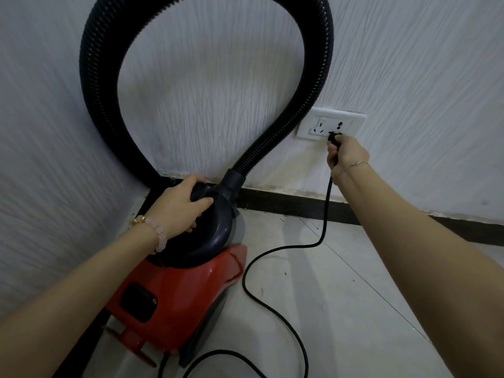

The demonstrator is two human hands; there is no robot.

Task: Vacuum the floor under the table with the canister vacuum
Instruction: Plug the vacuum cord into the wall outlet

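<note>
A red and black canister vacuum [180, 290] stands on the pale tiled floor in a corner of the room. Its black ribbed hose [109, 36] loops high up against the wall and comes back down into the vacuum's top. My left hand [180, 205] grips the black handle on the vacuum's dark upper part. My right hand [345, 155] holds the black plug [335, 139] at the lower right holes of a white wall socket [331, 125]. The black power cord [261, 293] hangs from the plug and curls across the floor to the vacuum.
Textured white walls [409, 77] meet in the corner behind the vacuum. A dark skirting board [300, 207] runs along the wall's foot. Pale floor tiles [354, 309] stretch to the right of the vacuum. No table is in view.
</note>
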